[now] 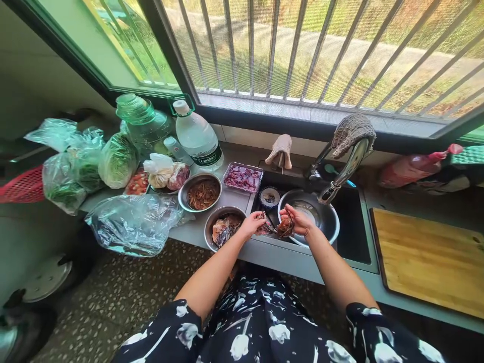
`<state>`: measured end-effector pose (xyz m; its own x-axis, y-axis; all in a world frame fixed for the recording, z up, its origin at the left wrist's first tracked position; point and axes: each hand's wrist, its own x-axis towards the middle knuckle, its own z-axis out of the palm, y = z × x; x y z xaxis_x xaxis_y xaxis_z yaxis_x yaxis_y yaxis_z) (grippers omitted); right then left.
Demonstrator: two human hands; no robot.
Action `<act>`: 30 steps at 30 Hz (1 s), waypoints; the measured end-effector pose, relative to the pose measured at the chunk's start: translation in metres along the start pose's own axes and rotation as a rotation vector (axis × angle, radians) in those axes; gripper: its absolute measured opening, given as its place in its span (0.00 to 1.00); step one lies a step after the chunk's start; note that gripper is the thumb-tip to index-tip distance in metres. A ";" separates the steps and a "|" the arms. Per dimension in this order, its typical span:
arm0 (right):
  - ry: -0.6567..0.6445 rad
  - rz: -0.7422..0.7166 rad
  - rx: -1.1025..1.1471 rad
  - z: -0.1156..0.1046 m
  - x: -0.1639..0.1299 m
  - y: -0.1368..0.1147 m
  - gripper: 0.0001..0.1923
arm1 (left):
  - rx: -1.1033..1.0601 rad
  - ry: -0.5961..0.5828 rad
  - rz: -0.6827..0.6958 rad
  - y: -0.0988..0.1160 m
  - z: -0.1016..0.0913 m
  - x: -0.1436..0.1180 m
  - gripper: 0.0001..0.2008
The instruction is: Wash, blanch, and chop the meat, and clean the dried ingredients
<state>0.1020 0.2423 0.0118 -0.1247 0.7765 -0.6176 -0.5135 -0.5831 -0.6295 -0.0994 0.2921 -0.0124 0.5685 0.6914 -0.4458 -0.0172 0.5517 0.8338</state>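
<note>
While we lean over the sink (359, 237), our left hand (252, 223) pinches one end of a dark reddish piece of food (274, 228), just right of the steel bowl (223, 227) on the table (189, 232). Our right hand (298, 220) grips its other end, above the near rim of the steel basin (321, 217) in that sink, below the faucet (346, 169).

Beside the steel sink (355, 252), a pale wooden cutting board (431, 257) — honey-brown, grained. Left of the sink: a red basket (22, 185), green leafy bags (75, 166), clear bottles (198, 138). Below it, black sleeves (162, 327) — white tulip print.
</note>
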 end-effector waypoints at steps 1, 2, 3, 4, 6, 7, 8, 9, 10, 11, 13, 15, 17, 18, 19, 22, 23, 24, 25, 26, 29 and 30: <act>-0.012 0.028 0.043 0.002 0.000 0.000 0.18 | 0.020 -0.014 0.010 0.001 -0.001 -0.005 0.26; -0.023 0.058 0.083 0.006 0.000 0.000 0.19 | 0.053 -0.021 0.020 0.002 -0.002 -0.009 0.26; -0.030 0.076 0.111 0.010 0.001 0.001 0.19 | 0.094 -0.020 0.027 0.003 -0.001 -0.013 0.23; -0.033 0.078 0.121 0.014 0.002 0.002 0.17 | 0.133 -0.014 0.026 0.004 0.001 -0.016 0.19; -0.018 0.026 0.094 0.025 0.006 0.006 0.12 | 0.175 -0.037 -0.002 0.003 0.006 -0.020 0.20; 0.004 -0.028 0.056 0.031 0.008 0.009 0.10 | 0.173 -0.061 -0.020 0.001 0.008 -0.021 0.21; 0.034 -0.097 -0.002 0.036 0.011 0.012 0.09 | 0.156 -0.077 -0.032 -0.001 0.011 -0.021 0.22; 0.073 -0.178 -0.078 0.041 0.013 0.016 0.10 | 0.128 -0.079 -0.036 -0.003 0.012 -0.021 0.23; 0.119 -0.263 -0.163 0.045 0.015 0.019 0.10 | 0.096 -0.063 -0.030 -0.006 0.013 -0.021 0.23; 0.168 -0.341 -0.250 0.048 0.016 0.022 0.11 | 0.069 -0.024 -0.014 -0.008 0.012 -0.021 0.24; 0.244 -0.437 -0.404 0.052 0.017 0.027 0.10 | 0.071 0.085 0.050 -0.011 0.007 -0.021 0.23; 0.270 -0.446 -0.516 0.056 0.016 0.031 0.11 | 0.176 0.173 0.146 -0.011 -0.001 -0.022 0.21; 0.244 -0.436 -0.568 0.061 0.014 0.035 0.12 | 0.280 0.243 0.237 -0.009 -0.010 -0.023 0.20; 0.227 -0.446 -0.574 0.065 0.013 0.037 0.12 | 0.288 0.271 0.260 -0.008 -0.015 -0.025 0.20; 0.215 -0.470 -0.576 0.070 0.012 0.040 0.12 | 0.258 0.298 0.264 -0.006 -0.020 -0.026 0.20; 0.244 -0.591 -0.615 0.089 0.011 0.046 0.09 | 0.050 0.381 0.221 0.001 -0.036 -0.030 0.19; 0.270 -0.630 -0.646 0.096 0.011 0.048 0.08 | -0.008 0.412 0.212 0.004 -0.042 -0.031 0.19; 0.294 -0.663 -0.679 0.103 0.011 0.049 0.07 | -0.039 0.442 0.216 0.007 -0.048 -0.033 0.18; 0.314 -0.686 -0.705 0.110 0.012 0.050 0.06 | -0.041 0.466 0.230 0.009 -0.054 -0.034 0.18; 0.329 -0.702 -0.723 0.117 0.012 0.051 0.06 | -0.019 0.488 0.248 0.012 -0.061 -0.036 0.18; 0.353 -0.750 -0.760 0.134 0.015 0.050 0.05 | 0.101 0.561 0.286 0.020 -0.079 -0.041 0.18; 0.359 -0.773 -0.775 0.138 0.016 0.050 0.05 | 0.142 0.593 0.284 0.023 -0.086 -0.043 0.18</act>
<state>-0.0430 0.2584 0.0361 0.3090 0.9502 0.0390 0.3280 -0.0680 -0.9422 -0.1950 0.3153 -0.0020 0.0092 0.9621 -0.2725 0.0321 0.2721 0.9617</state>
